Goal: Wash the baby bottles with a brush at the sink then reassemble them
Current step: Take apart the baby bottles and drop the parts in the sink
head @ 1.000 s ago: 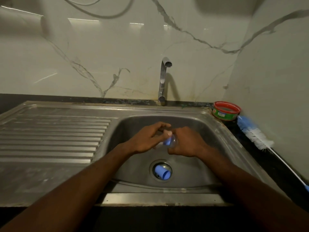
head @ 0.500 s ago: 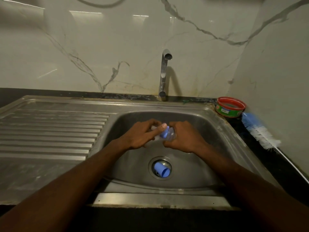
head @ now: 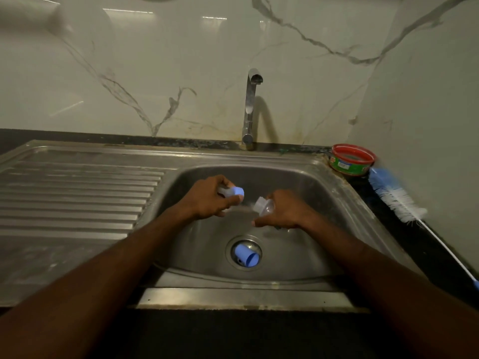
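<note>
Pulled apart now, where half a second ago joined over the basin: left hand (head: 210,199) gripping the blue collar (head: 234,192) with its teat; right hand (head: 283,212) curled round the clear bottle (head: 263,206), neck open toward the left; unscrewing done, so ready for brushing; below, blue cap (head: 247,256) lying on the drain; brush (head: 396,195) untouched on the table, right of the sink (head: 334,187).

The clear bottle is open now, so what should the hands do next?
Probably set the blue screw ring with its teat, held by the left hand, down in the steel sink; the right hand holds the opened clear plastic bottle.
</note>
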Demonstrator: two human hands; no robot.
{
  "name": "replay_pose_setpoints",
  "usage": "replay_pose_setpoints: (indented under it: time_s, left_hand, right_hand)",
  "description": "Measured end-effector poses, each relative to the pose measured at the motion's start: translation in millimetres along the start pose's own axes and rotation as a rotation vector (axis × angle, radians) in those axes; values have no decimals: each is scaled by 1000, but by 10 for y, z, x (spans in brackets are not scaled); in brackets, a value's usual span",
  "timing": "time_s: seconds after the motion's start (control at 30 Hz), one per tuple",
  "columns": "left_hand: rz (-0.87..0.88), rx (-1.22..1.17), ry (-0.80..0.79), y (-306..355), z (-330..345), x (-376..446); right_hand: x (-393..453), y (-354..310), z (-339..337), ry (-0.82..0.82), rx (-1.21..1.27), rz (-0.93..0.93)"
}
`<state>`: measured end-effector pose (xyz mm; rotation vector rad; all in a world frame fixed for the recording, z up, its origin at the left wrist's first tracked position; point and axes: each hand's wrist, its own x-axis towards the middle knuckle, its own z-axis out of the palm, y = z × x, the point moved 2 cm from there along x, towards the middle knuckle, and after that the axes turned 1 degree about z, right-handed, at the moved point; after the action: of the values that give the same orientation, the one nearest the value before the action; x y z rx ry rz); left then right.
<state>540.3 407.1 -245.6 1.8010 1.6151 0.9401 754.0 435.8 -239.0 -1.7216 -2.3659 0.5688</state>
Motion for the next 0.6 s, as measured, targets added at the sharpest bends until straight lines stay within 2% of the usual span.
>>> replay_pose_setpoints:
  time_s: [0.07,0.17,0.3,0.33,0.4,0.47,0.53,0.6]
  left_hand:
    - [25,84,-52,-8,36,0]
    - [162,191,-61,21,53,18]
    - [268,169,-46,57,53,28]
    - [288,169,-34,66,55,27]
    - [318,174,-1,84,48,24]
    - [354,183,13,96,45,24]
    - [386,175,10,122,43,9]
    - [398,153,8,144,29,1]
  right_hand:
    - [18,19,11,-14,20,24]
    - [4,3,-14,-26,-21,29]
    - [-40,-24,-1,-99,-89,26]
    - [-17,-39,-11,-58,-14,8]
    - [46,-77,-29,17,339,6]
    - [48,-151,-12,-52,695,29]
    - [-1,-235,20,-152,838,7]
    - [-39,-288,18,-171,939,-13]
